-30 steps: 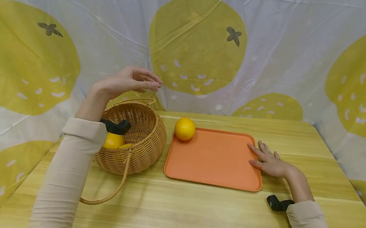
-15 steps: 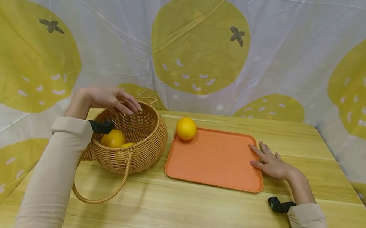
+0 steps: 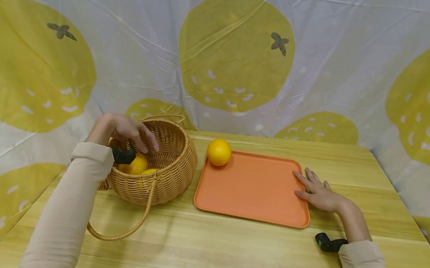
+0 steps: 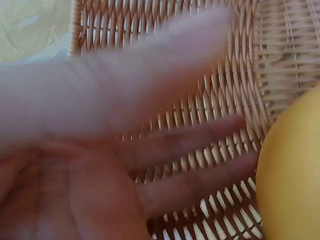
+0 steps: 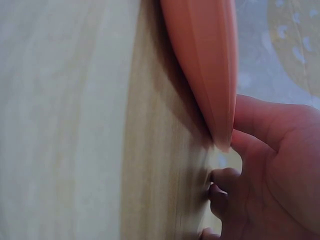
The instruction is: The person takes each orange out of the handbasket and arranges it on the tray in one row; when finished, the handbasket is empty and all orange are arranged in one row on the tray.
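Round yellow fruit point(image 3: 139, 165) is sitting in the left basket point(image 3: 171, 182) beside your loose, unladen left hand point(image 3: 129, 132) — only its wrist view is showing the palm. Your straight-fingered right hand point(image 3: 321, 196) is touching the tray point(image 3: 252, 189).

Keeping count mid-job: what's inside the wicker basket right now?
One orange shows partly inside the wicker basket, with a sliver of a second yellow fruit beside it. The left hand, at the opening, its wrist camera and the near wall cover the rest; more could lie unseen.
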